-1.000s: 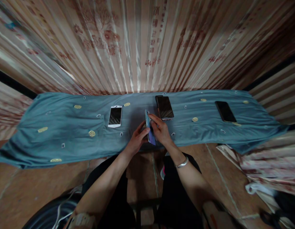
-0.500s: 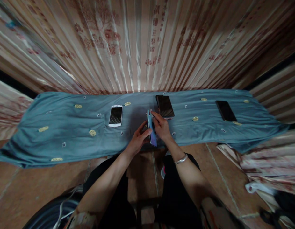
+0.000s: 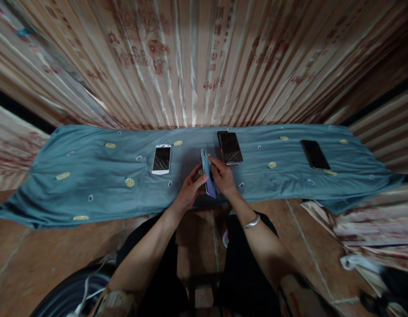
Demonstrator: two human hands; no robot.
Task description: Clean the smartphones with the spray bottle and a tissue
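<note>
1. While both hands meet near the front edge of the blue cloth (image 3: 91,185), I see a thin phone (image 3: 206,174) stood on its long edge between them.
2. My left hand (image 3: 190,192) pinches that phone from one side, fingers curled on its face.
3. My right hand (image 3: 224,178) grips the other side, fingers pressed together along the top edge.
4. To handle it well, I judge both hands should squeeze evenly on the edges, so it cannot slip or twist.
5. A white phone (image 3: 161,159) lies flat left of the hands; a dark phone (image 3: 230,148) lies just behind them, toward the back edge.
6. Another black phone (image 3: 315,154) rests well apart, toward the cloth's right end.
</note>
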